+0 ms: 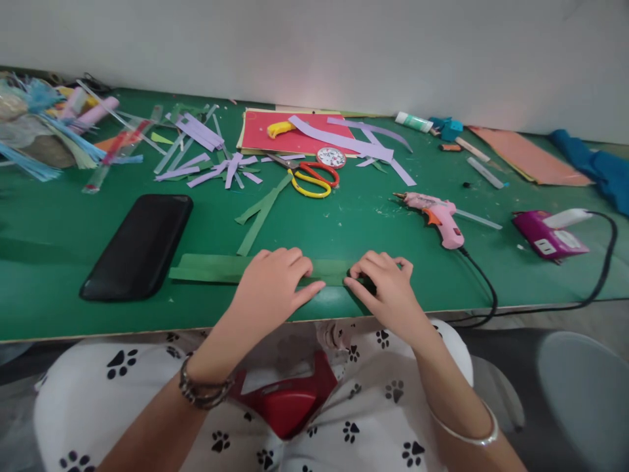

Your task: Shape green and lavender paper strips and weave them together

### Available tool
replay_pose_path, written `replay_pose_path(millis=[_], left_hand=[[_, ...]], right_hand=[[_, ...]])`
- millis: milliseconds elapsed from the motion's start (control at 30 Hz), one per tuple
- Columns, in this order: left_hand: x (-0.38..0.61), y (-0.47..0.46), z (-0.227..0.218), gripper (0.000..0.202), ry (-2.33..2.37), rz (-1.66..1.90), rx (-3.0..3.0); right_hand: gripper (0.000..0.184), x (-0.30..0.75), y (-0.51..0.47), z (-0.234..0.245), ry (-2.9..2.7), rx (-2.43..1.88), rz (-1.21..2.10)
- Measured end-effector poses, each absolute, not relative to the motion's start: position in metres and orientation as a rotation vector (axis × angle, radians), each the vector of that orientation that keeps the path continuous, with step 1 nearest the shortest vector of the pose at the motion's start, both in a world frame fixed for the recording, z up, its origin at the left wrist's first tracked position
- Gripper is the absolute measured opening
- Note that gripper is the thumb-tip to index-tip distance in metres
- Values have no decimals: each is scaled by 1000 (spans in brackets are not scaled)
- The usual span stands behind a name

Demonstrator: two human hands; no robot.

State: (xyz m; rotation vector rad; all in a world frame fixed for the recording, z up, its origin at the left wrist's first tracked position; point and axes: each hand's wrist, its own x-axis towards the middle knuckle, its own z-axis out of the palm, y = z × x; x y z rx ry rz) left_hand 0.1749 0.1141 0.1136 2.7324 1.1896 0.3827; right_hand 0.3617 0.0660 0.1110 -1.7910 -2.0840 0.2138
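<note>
A long green paper strip (211, 267), folded lengthwise, lies along the front of the green table. My left hand (275, 282) is closed on its middle, fingers curled over the far side and thumb along the near edge. At the strip's right end, my right hand (386, 288) grips the paper between thumb and bent fingers; the fingertips are partly hidden. Beyond my left hand lie narrow green paper strips (263, 216) and scissors (312, 180) with red and yellow handles. A black phone (140, 246) rests to the left of the strip.
A pink glue gun (439, 216) lies on the right, its cord running over the front table edge (314, 319). Farther right is a purple power adapter (550, 235). Lilac paper strips (344, 136), red paper (255, 131) and a glue stick (413, 122) lie toward the wall.
</note>
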Motion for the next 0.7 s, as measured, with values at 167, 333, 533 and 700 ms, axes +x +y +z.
replay_pose_path(millis=[167, 333, 533, 700], left_hand=[[189, 109, 110, 22, 1199, 415, 2686], [189, 108, 108, 24, 1298, 472, 2657], [189, 110, 109, 22, 1331, 415, 2643], [190, 112, 108, 25, 1331, 370, 2616]], right_hand=[[16, 364, 67, 108, -2073, -1787, 197], [18, 368, 66, 106, -2030, -1789, 192], [21, 372, 64, 104, -2005, -1768, 143], [22, 370, 64, 105, -1982, -1809, 176]])
